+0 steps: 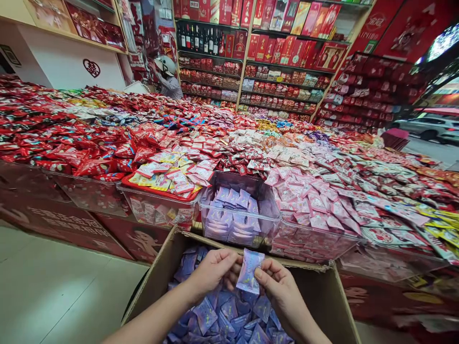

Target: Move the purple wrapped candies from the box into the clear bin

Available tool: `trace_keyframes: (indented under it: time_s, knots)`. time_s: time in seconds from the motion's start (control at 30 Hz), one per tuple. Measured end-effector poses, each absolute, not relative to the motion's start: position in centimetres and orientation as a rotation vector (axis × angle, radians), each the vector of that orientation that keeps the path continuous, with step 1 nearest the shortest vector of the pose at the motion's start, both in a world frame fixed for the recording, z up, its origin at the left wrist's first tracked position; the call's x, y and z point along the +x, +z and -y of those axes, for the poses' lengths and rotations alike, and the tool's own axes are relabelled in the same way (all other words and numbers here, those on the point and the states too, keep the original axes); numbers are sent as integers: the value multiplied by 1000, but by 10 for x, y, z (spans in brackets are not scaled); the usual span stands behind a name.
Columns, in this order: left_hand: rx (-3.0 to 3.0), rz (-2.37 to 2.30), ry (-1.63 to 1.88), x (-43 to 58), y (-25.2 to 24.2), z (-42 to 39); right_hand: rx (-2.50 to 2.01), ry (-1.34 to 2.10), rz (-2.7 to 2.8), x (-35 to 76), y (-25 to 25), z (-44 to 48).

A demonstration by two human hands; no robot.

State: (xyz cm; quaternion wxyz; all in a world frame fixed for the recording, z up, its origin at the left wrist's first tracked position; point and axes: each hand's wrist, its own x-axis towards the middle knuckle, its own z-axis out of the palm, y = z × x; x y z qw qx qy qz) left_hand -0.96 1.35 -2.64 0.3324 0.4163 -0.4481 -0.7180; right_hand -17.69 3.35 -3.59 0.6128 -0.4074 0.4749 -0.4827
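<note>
My right hand (281, 289) pinches a small purple wrapped candy packet (250, 271) between thumb and fingers, held upright above an open cardboard box. Close to the packet's left edge is my left hand (218, 267), its fingers curled under the thumb; what they hold, if anything, is hidden. Many matching purple candy packets (229, 313) lie loose in the cardboard box (332, 306) below both hands. Just beyond the box, a clear plastic bin (239, 213) holds more purple packets, standing in neat rows and lower than the heaps around it.
Left of the bin, a red tray (163, 191) bears yellow and pink packets. Pink packets (310, 198) are heaped to the right, red ones (103, 155) farther left. Shelves (245, 62) with bottles and boxes line the back. A helmeted person (168, 76) stands beyond the display.
</note>
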Motion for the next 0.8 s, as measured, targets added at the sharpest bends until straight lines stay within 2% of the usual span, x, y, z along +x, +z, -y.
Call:
trace_keyframes:
  time_s: [0.17, 0.27, 0.37, 0.57, 0.8]
  knots:
    - [1014, 995, -2223, -4, -21, -16, -1725, -1342, -1139, -174, -33, -41]
    - [963, 1013, -2080, -5, -17, -18, -1940, -1451, -1075, -171, -32, -47]
    - [839, 1060, -1969, -7, -14, -19, -1796, -1467, -1212, -173, -31, -49]
    - [743, 1088, -1971, -10, -16, -21, -1116, -1155, -1260, -171, -27, -41]
    - [862, 1162, -1915, -13, -18, -23, -983, -1207, -1257, -163, -26, -39]
